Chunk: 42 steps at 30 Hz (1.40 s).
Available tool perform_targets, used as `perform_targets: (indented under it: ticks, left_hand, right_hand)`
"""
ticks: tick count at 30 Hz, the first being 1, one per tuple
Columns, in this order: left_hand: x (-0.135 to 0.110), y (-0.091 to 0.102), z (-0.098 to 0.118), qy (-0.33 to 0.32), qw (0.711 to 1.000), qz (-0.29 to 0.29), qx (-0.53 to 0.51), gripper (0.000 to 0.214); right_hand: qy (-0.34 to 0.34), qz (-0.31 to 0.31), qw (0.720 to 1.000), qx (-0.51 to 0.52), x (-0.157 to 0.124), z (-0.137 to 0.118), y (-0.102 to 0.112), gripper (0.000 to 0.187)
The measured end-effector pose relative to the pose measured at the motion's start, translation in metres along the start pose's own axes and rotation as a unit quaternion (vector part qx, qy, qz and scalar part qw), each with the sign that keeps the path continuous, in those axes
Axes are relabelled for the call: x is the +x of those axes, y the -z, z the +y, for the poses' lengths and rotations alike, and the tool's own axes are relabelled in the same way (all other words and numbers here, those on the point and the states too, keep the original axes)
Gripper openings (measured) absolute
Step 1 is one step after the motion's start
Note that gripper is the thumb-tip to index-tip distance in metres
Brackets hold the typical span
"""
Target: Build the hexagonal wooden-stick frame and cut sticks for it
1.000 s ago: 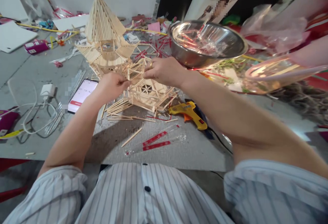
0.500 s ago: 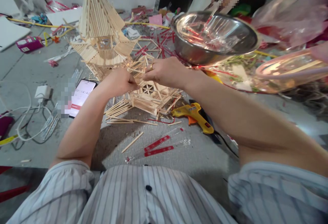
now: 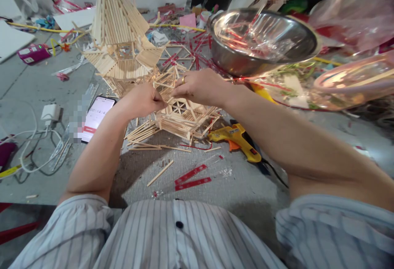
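Observation:
My left hand (image 3: 144, 100) is closed, thumb and fingers pinched at a framework of thin wooden sticks (image 3: 177, 123). Across from it, my right hand (image 3: 200, 86), with a ring on one finger, has its fingers bent together over the same framework. Whatever lies between the fingertips of either hand is too small and covered to name. The framework has a spoked opening and slatted sides. Behind my left hand stands a taller tower of sticks (image 3: 118, 24) with a pointed roof. A yellow glue gun (image 3: 238, 139) lies below my right forearm.
Loose sticks (image 3: 143, 133) lie in front of the framework, nearer me than red-printed wrappers (image 3: 192, 182). A phone (image 3: 97, 117) showing a timer is on the left, beside a white charger (image 3: 50, 112) and cables. At the back right stands a steel bowl (image 3: 224, 55) holding wrappers.
The view has shifted slightly, so the bowl and glue gun appear a little farther right. Both hands keep nearly the same place and pose at the framework.

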<state>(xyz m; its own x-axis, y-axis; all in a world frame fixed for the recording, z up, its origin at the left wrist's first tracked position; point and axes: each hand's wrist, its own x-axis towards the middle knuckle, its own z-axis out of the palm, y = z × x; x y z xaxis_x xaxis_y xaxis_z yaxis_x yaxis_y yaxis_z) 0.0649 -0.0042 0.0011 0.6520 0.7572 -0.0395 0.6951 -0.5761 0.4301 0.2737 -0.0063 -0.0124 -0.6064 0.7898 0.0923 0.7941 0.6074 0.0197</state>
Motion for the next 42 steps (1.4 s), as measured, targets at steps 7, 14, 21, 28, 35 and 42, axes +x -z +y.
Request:
perform_targets:
  ticks: [7,14,21,28,35,42]
  left_hand:
    - [-0.001,0.001,0.002,0.004,1.0,-0.006,0.013,0.025]
    - [-0.002,0.002,0.007,0.044,0.999,-0.005,0.031,0.028]
    - [-0.005,0.004,0.011,0.072,0.996,-0.007,0.054,0.031]
    - [-0.005,0.005,0.011,0.067,0.997,0.003,0.041,0.034]
    - [-0.005,0.006,0.011,0.082,0.995,-0.004,0.051,0.039]
    - [-0.005,0.007,0.014,0.087,0.995,-0.004,0.048,0.033]
  right_hand:
    - [0.038,-0.023,0.999,0.002,0.001,-0.002,0.008,0.031]
    - [0.015,-0.005,0.999,0.03,-0.001,0.007,0.009,0.03]
    - [-0.045,0.058,0.995,0.071,-0.029,0.032,0.025,0.031]
    - [-0.055,0.098,0.99,0.082,-0.058,0.041,0.018,0.028]
    - [-0.06,0.086,0.991,0.079,-0.06,0.043,0.012,0.028]
    - [-0.044,0.081,0.993,0.069,-0.045,0.023,0.015,0.031]
